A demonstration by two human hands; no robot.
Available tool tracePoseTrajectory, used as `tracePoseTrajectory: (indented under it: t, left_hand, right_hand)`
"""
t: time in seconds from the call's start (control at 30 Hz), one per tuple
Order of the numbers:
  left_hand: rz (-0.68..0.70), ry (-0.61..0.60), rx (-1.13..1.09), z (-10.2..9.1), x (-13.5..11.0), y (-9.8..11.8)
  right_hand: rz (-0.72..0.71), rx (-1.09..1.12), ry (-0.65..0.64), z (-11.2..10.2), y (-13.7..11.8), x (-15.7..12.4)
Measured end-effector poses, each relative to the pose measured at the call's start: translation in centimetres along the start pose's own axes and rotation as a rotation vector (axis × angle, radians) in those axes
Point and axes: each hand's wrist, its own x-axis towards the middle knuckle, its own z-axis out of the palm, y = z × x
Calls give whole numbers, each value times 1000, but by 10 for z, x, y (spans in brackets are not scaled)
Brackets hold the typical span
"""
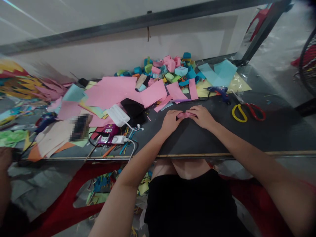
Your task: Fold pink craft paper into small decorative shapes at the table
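Between my two hands is a small piece of pink paper [186, 115], gripped at both ends just above the dark tabletop [195, 138]. My left hand [172, 121] is closed on its left end, and my right hand [202, 117] pinches the right end. The fingers cover much of the paper, so its full shape is hidden. Just beyond my hands lie cut pink paper pieces [175, 91] and a purple pen-like stick [181, 100]. To the right rest a blue glue gun [219, 92] and scissors [248, 112] with one yellow and one red handle.
A pile of small folded paper boxes [170, 67] sits against the wall. Left are large pink sheets [111, 90], a white adapter [118, 115], a purple power strip [108, 134] and cables. Another person's hand [5, 158] shows at the far left edge. Light blue sheets [222, 74] lie back right.
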Motion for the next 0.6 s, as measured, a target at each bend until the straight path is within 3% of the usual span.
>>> tracePoseTrajectory:
  t: [0.2,0.6]
  left_hand:
    - [1,-6,35,8,3,-4]
    - [-26,6,-16,10,11,-10]
  right_hand:
    - [-6,-108,-18,1,1,-1]
    - [42,-115,0,-6,-9,-2]
